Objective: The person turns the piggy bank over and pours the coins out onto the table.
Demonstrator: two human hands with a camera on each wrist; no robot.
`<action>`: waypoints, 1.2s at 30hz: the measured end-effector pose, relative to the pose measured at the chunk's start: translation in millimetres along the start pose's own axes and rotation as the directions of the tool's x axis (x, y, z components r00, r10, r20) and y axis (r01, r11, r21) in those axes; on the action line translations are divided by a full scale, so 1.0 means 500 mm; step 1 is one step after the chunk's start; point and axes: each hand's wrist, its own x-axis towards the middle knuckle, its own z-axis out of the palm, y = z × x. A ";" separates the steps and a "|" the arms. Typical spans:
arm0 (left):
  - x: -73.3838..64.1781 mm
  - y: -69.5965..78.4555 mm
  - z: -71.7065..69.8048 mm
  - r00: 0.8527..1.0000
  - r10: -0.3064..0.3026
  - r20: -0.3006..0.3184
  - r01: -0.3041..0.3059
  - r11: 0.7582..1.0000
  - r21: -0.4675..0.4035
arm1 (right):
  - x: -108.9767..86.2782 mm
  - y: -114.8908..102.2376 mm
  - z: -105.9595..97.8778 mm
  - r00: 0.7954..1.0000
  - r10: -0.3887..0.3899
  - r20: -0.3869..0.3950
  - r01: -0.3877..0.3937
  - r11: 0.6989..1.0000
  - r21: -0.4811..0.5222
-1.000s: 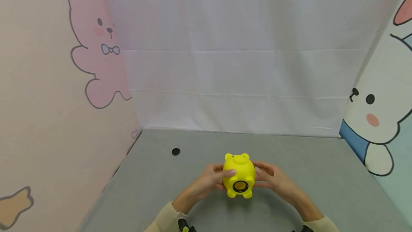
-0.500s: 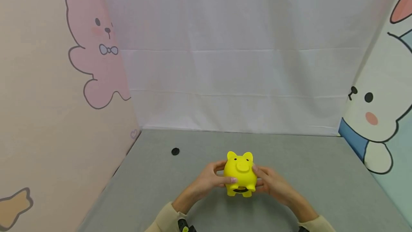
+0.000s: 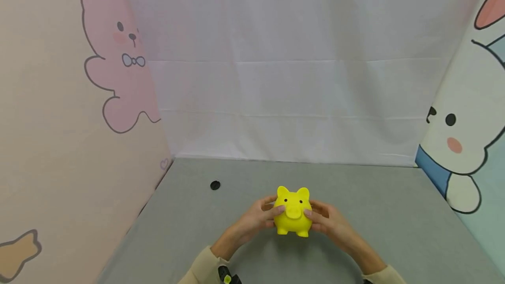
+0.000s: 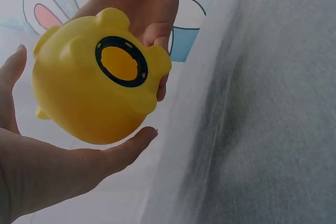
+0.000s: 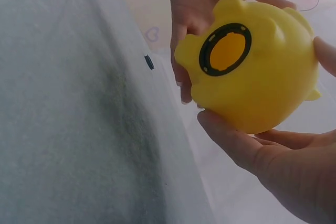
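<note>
A yellow piggy bank (image 3: 293, 222) is held up over the grey table, its snout toward the head camera and its feet down. My left hand (image 3: 254, 218) grips its left side, thumb on the cheek by the snout. On the other side my right hand (image 3: 331, 222) holds it the same way. Both wrist views show the underside of the piggy bank (image 4: 79, 98), where a black ring (image 5: 205, 61) surrounds an uncovered round hole. A small black round cap (image 3: 215, 185) lies apart on the table, far to the left of the hands.
The grey table (image 3: 375, 205) runs back to a white cloth (image 3: 292, 78). Printed side walls stand at left and right, with a pink rabbit (image 3: 118, 51) on one and a white rabbit (image 3: 469, 139) on the other. Black straps show at both cuffs.
The piggy bank has tilted forward between my hands: its bottom hole faced the head camera and is now turned down, with the face in view. The black cap has stayed put.
</note>
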 end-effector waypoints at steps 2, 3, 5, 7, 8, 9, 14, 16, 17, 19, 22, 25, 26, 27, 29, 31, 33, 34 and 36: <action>0.001 0.000 -0.002 1.000 -0.005 0.015 0.005 1.000 0.007 | -0.001 0.000 0.002 0.999 -0.006 -0.031 0.006 1.000 -0.021; 0.002 0.000 -0.003 1.000 -0.007 0.022 0.007 1.000 0.013 | -0.001 0.000 0.003 0.999 -0.009 -0.048 0.007 1.000 -0.030; 0.004 -0.001 -0.004 0.999 -0.006 0.036 0.005 1.000 0.031 | -0.001 0.000 0.004 0.997 -0.021 -0.069 0.017 0.998 -0.053; 0.005 -0.003 -0.005 0.999 -0.001 0.053 -0.002 0.999 0.045 | -0.002 0.001 0.005 0.997 -0.044 -0.071 0.038 0.996 -0.076; 0.007 -0.004 -0.005 0.998 0.003 0.058 -0.006 0.999 0.047 | -0.002 0.003 0.005 0.996 -0.053 -0.071 0.047 0.995 -0.085; 0.008 -0.004 -0.005 0.998 0.005 0.061 -0.008 0.999 0.047 | -0.002 0.004 0.005 0.996 -0.062 -0.072 0.055 0.994 -0.090; 0.014 -0.009 -0.004 1.000 0.014 0.024 -0.016 0.998 0.065 | -0.003 0.008 0.002 0.995 -0.085 -0.051 0.080 0.993 -0.085; 0.015 -0.011 -0.002 1.000 0.021 -0.003 -0.021 0.997 0.078 | -0.003 0.009 -0.001 0.995 -0.085 -0.046 0.081 0.993 -0.089; 0.015 -0.012 -0.002 1.000 0.026 -0.015 -0.025 0.996 0.083 | -0.003 0.008 -0.003 0.995 -0.084 -0.046 0.079 0.992 -0.103; 0.014 -0.013 -0.001 0.998 0.041 -0.052 -0.035 0.994 0.103 | -0.004 0.006 -0.007 0.995 -0.087 -0.055 0.079 0.988 -0.135; 0.014 -0.015 -0.002 0.994 0.066 -0.090 -0.054 0.990 0.131 | -0.003 0.001 -0.013 0.993 -0.095 -0.072 0.080 0.978 -0.193; 0.014 -0.014 -0.008 0.992 0.100 -0.082 -0.087 0.985 0.148 | 0.002 -0.007 -0.017 0.994 -0.085 -0.063 0.068 0.967 -0.245; 0.014 -0.013 -0.010 0.991 0.117 -0.068 -0.106 0.983 0.150 | 0.004 -0.008 -0.018 0.996 -0.077 -0.054 0.061 0.965 -0.254; 0.014 -0.012 -0.013 0.990 0.134 -0.052 -0.124 0.981 0.150 | 0.005 -0.010 -0.019 0.997 -0.067 -0.040 0.054 0.964 -0.260; 0.014 -0.011 -0.018 0.985 0.171 -0.019 -0.165 0.973 0.162 | 0.008 -0.012 -0.020 0.999 -0.050 -0.011 0.045 0.965 -0.258; 0.014 -0.010 -0.024 0.978 0.210 0.017 -0.209 0.960 0.186 | 0.011 -0.012 -0.021 0.998 -0.051 0.023 0.055 0.967 -0.249; 0.015 -0.011 -0.031 0.967 0.247 0.059 -0.254 0.941 0.224 | 0.013 -0.012 -0.021 0.996 -0.069 0.048 0.079 0.965 -0.248; 0.015 -0.011 -0.034 0.960 0.268 0.078 -0.279 0.927 0.250 | 0.014 -0.011 -0.021 0.994 -0.089 0.060 0.102 0.960 -0.261; 0.015 -0.011 -0.040 0.945 0.306 0.114 -0.326 0.895 0.304 | 0.016 -0.009 -0.021 0.988 -0.138 0.075 0.154 0.940 -0.304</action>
